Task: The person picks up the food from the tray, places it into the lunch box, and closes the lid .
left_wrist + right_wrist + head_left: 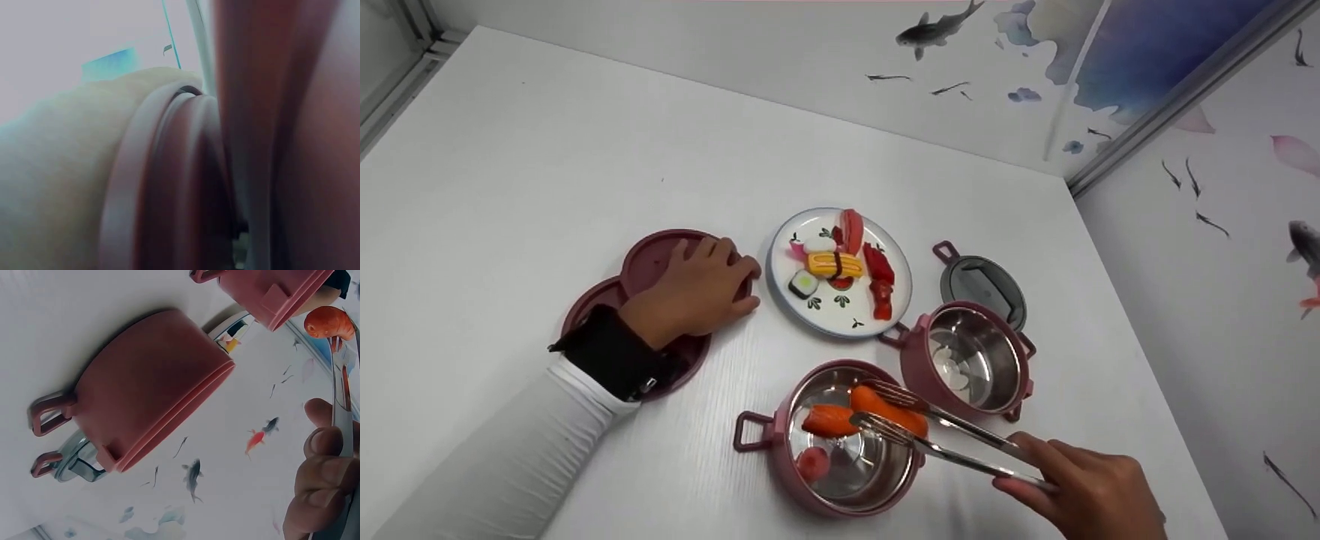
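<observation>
In the nearer pot (pixel 780 442), carrot (pixel 826 421) and reddish ball (pixel 812 464); right hand (pixel 1095 487) grips tongs (pixel 971 431), left hand (pixel 694 289) spread.

tongs (pixel 967 459) in right hand (pixel 1095 484) around carrot (pixel 891 409), left hand (pixel 701 289) on maroon dish (pixel 646 262)

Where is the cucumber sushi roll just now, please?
In the head view, the cucumber sushi roll lies on the white plate, toward its left rim, beside the egg sushi.

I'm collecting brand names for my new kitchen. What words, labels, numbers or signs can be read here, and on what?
None can be read in any view.
The leaf-like patterns on the plate and the painted fish on the wall are pictures, not writing.
A pale mark on the black wristband is too small to make out.
</observation>
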`<state>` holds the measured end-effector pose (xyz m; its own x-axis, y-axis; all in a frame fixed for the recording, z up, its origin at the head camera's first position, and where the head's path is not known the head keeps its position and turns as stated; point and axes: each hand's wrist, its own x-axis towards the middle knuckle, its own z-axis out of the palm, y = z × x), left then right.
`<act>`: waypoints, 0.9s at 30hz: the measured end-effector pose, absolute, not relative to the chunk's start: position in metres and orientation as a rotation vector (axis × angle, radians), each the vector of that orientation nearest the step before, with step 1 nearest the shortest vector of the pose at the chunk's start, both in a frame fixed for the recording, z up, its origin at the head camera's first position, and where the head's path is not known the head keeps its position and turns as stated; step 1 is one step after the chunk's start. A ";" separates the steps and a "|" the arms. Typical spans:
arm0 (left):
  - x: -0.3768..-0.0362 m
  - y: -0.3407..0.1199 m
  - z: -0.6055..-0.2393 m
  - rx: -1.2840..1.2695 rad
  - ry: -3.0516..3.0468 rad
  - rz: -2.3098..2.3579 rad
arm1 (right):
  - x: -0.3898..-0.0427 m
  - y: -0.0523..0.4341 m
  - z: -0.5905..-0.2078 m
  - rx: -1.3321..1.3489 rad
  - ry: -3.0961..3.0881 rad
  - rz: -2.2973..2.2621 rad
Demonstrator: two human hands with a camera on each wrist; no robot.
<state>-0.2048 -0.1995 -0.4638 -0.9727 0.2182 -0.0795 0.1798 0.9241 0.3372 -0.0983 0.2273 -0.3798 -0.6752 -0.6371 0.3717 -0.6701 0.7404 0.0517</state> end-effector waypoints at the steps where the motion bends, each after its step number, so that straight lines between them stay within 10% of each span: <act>1: -0.205 -0.200 -0.463 0.304 2.967 0.507 | -0.099 0.227 -0.380 1.007 -2.579 0.123; 27: -0.205 -0.203 -0.464 0.307 2.958 0.506 | -0.136 0.220 -0.371 0.883 -2.564 0.050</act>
<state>-0.2050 -0.2031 -0.4640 -0.9716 0.2197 -0.0877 0.1780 0.9233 0.3404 -0.1364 0.2201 -0.3712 -0.7068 -0.5802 0.4048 -0.5955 0.7968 0.1023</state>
